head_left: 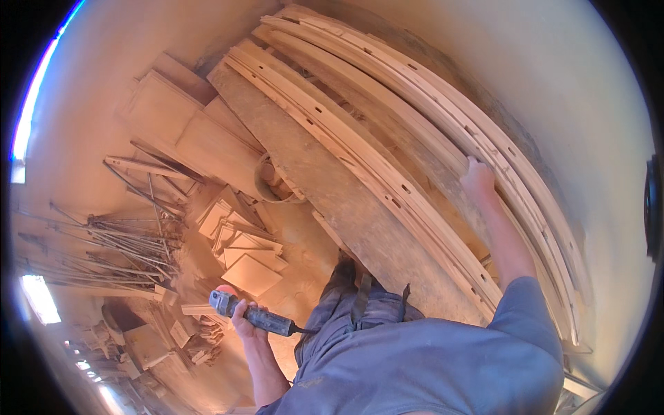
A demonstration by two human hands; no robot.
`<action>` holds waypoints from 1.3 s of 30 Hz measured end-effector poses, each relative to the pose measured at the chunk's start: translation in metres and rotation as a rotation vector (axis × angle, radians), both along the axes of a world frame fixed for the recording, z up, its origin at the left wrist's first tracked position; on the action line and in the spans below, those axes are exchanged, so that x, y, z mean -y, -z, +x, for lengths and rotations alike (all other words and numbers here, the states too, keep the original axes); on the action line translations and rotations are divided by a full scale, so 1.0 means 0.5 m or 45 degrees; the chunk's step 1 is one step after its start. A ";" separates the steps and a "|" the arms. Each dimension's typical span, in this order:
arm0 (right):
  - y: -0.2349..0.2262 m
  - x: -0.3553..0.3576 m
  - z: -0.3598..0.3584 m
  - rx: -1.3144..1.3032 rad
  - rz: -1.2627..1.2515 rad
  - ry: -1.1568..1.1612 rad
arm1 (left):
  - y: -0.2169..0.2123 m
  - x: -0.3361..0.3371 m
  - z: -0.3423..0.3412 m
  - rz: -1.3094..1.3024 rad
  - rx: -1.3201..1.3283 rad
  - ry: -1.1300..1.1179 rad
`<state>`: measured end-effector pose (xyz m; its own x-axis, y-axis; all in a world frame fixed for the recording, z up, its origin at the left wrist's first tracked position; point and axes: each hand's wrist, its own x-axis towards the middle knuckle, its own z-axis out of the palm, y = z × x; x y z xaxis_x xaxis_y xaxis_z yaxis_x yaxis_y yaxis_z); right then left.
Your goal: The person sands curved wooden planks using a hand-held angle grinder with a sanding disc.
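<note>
My left hand is closed round the body of a grey-blue angle grinder, held out to the left of my waist. A round reddish disc shows at the grinder's head, and its dark cord runs back toward my trousers. My right arm stretches forward over the workbench. At its end my right hand, fingers curled, is on a long wooden plank; the fingertips are partly hidden. Just beyond that hand lie long beams with slots cut in them.
More slotted beams lie along the bench's nearer side. To the left are a bucket of wood pieces, stacked thin boards, large panels and a heap of metal rods. A wall rises behind the bench.
</note>
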<state>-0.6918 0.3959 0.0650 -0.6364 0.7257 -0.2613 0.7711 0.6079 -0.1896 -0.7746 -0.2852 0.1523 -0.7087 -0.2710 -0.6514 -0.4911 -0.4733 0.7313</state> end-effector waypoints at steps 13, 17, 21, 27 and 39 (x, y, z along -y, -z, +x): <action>0.104 0.034 0.038 -0.473 0.587 -0.087 | -0.014 -0.036 -0.037 0.016 -0.076 0.242; 0.017 0.210 0.006 -0.719 0.335 -0.054 | -0.012 -0.063 -0.090 -0.001 -0.132 0.391; -0.072 0.482 -0.046 -0.917 -0.517 -0.249 | -0.020 -0.195 -0.162 0.113 -0.152 0.679; -0.165 0.727 -0.018 -0.749 -1.487 -0.141 | 0.025 -0.417 -0.164 0.335 -0.102 1.531; -0.202 0.896 0.385 -1.626 -1.005 1.640 | 0.018 -0.566 0.226 0.467 -0.354 3.121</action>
